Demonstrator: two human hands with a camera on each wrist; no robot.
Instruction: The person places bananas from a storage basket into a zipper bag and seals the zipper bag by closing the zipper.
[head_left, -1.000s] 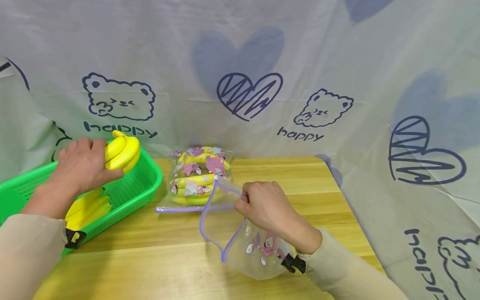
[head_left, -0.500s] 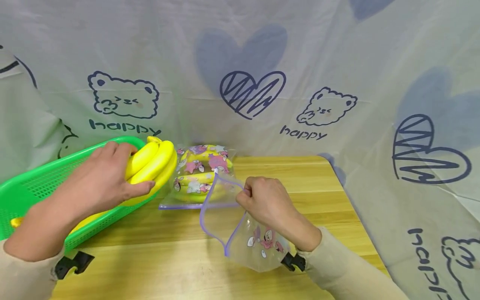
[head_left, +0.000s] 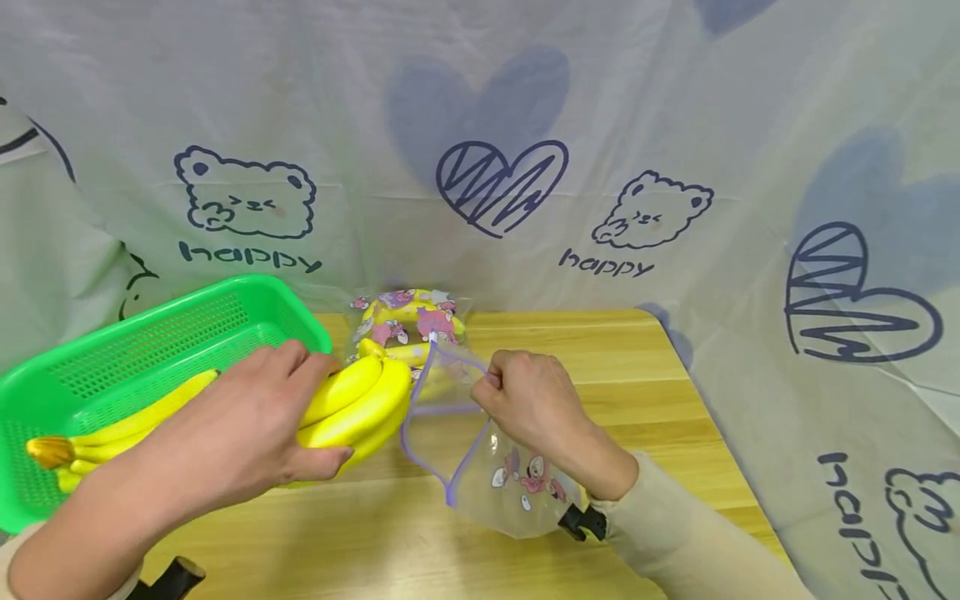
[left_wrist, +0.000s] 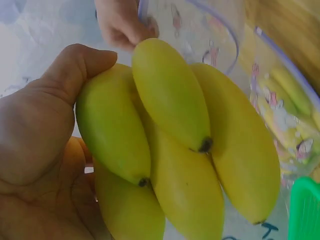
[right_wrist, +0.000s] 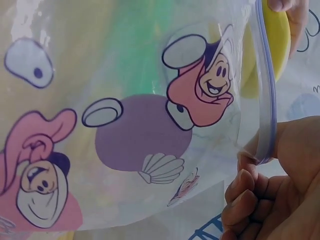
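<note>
Banana bunch [head_left: 360, 417]: moved rightward since the earlier frame, from over the end of the green basket [head_left: 273, 298] to just beside the mouth of the near bag [head_left: 517, 504]; contact with the rim cannot be told.
Left hand [head_left: 247, 425]: has travelled with the bunch and grips it, thumb on one side; the other fingertips are mostly hidden by the bananas.
Right hand [head_left: 532, 408]: barely shifted; it pinches the near bag's rim between thumb and fingers, the remaining fingers curled in.
Near bag: clear plastic with cartoon prints and a purple zip edge, held with its mouth gaping towards the bunch; no bananas show inside it.
Far bag [head_left: 437, 323]: at the back of the table [head_left: 585, 350], bananas visible through its plastic; it is partly covered, so whether it is sealed cannot be told.
Basket bunch [head_left: 150, 414]: lying inside the green basket, partly behind the left arm.
Progress: one bag looks filled, the second is ready at its mouth; the held bunch is not yet inside, and the basket bunch is unbagged.
</note>
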